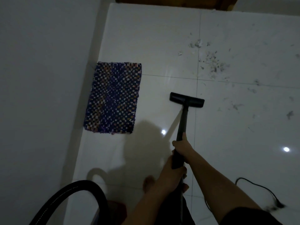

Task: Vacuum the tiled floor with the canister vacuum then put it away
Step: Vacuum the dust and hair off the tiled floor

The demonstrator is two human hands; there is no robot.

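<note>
A black vacuum wand (181, 125) slants down to a flat floor nozzle (186, 99) that sits on the white tiled floor (162, 46). My right hand (182, 146) grips the wand higher up its shaft. My left hand (172, 174) grips the lower handle end just behind it. The black ribbed hose (68, 194) arcs across the bottom left. Scattered grey debris (212, 62) lies on the tiles beyond and to the right of the nozzle. The canister body is mostly out of view.
A blue chequered woven mat (113, 98) lies left of the nozzle, against the grey wall (40, 78). A black power cord (263, 190) trails over the tiles at the bottom right. My bare foot (148, 182) stands below the hands. A wooden door base (170, 1) is at the top.
</note>
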